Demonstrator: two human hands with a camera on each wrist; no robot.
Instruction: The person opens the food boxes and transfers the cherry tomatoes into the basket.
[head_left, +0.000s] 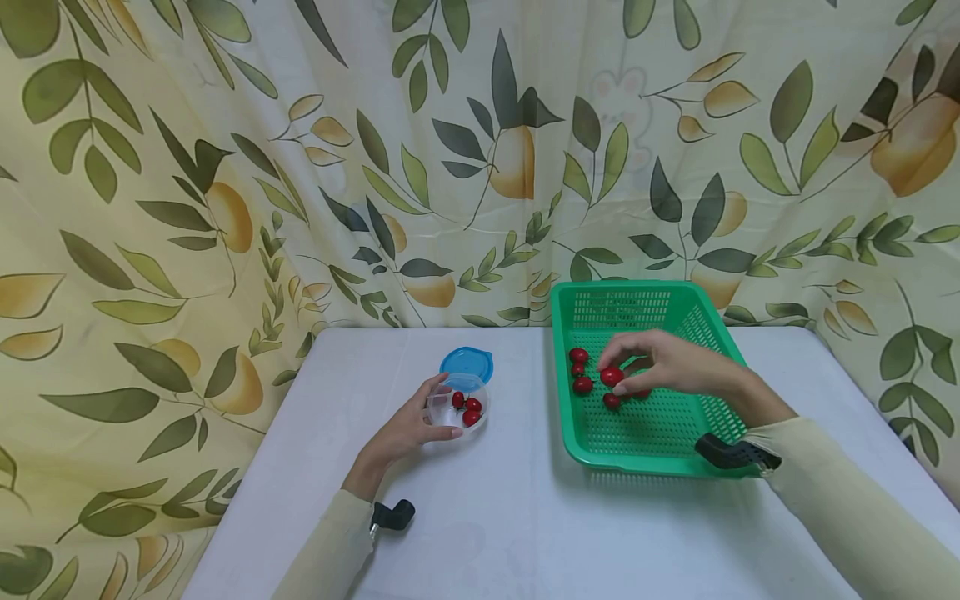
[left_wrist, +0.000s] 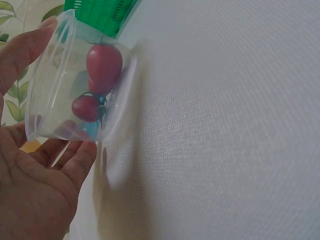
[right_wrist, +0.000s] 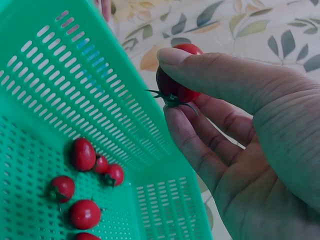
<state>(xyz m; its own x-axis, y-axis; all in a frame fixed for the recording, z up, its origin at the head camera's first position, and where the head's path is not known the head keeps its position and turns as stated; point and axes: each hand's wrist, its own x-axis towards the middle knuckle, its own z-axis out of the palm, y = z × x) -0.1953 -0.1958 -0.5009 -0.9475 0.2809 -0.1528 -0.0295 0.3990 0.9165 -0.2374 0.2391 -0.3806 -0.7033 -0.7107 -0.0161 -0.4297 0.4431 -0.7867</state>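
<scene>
My left hand (head_left: 408, 427) grips a small clear plastic tub (head_left: 437, 410) between thumb and fingers, on the white table. Several cherry tomatoes (left_wrist: 104, 65) lie inside the tub. Over the green basket (head_left: 566, 417), my right hand (head_left: 663, 364) pinches one red cherry tomato (right_wrist: 187, 95) between thumb and fingertips; its green stem leaves show in the right wrist view. Below it, several more cherry tomatoes (right_wrist: 85, 214) lie on the basket floor, mostly towards its left side in the head view.
A blue lid (head_left: 468, 363) lies just behind the tub. The white table (head_left: 502, 517) stretches between tub and basket and in front of them. A leaf-and-fruit patterned curtain (head_left: 315, 183) hangs behind the table. Black wrist cameras (head_left: 393, 515) sit at both sleeves.
</scene>
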